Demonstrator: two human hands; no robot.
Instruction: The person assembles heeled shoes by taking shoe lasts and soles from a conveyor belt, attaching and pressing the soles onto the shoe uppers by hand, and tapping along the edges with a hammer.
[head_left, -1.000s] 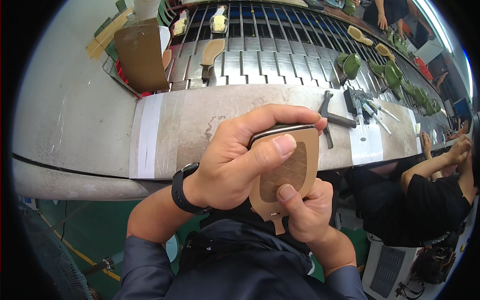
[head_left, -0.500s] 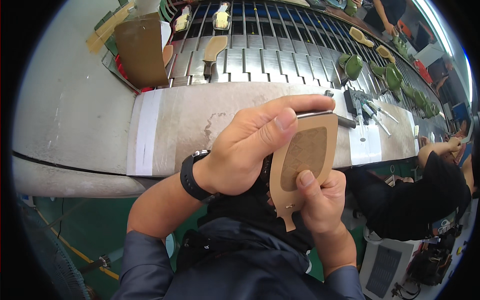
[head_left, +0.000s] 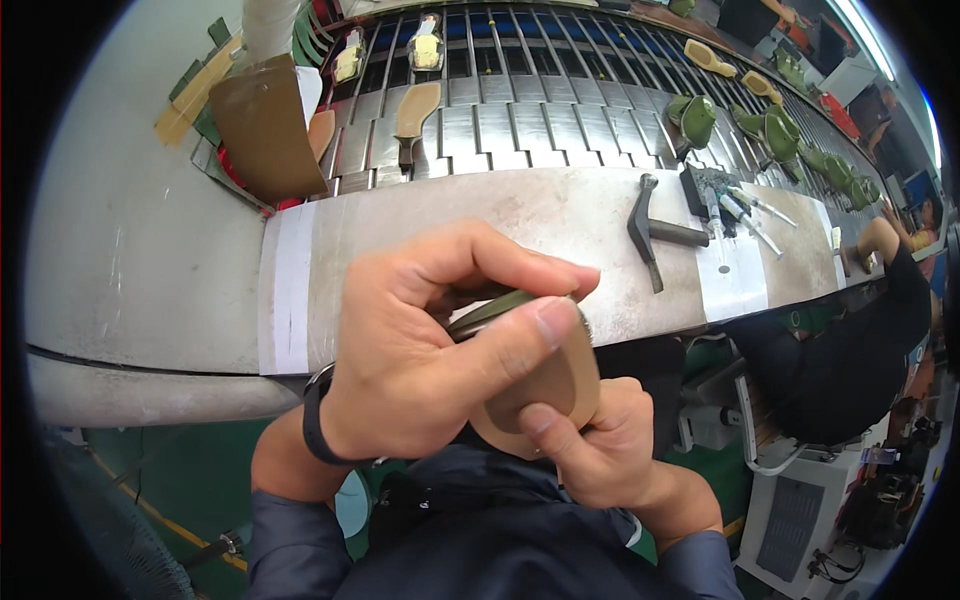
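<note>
A tan-soled shoe [head_left: 578, 385] is held bottom up between both my hands in front of my body. A strip of olive green upper shows along its far side. My left hand [head_left: 420, 345] wraps the far end, thumb across the sole and fingers curled over the edge. My right hand [head_left: 605, 450] grips the nearer end, its thumb pressed on the darker patch of the sole. The rest of the upper is hidden by my left hand and the sole. Beyond my hands, a shoemaker's hammer [head_left: 645, 235] lies on the pale bench ledge [head_left: 540, 210].
Right of the hammer are a black block [head_left: 700, 185] and several syringes [head_left: 750, 220]. A slatted metal conveyor [head_left: 540, 125] behind the ledge carries a tan sole piece [head_left: 415, 110] and green shoes [head_left: 692, 120]. A brown board [head_left: 265, 130] stands at left; another person [head_left: 830, 360] sits at right.
Both hands have moved left and tilted the shoe, so less of the sole shows and green upper appears. The hammer is now uncovered. The person at right has shifted.
</note>
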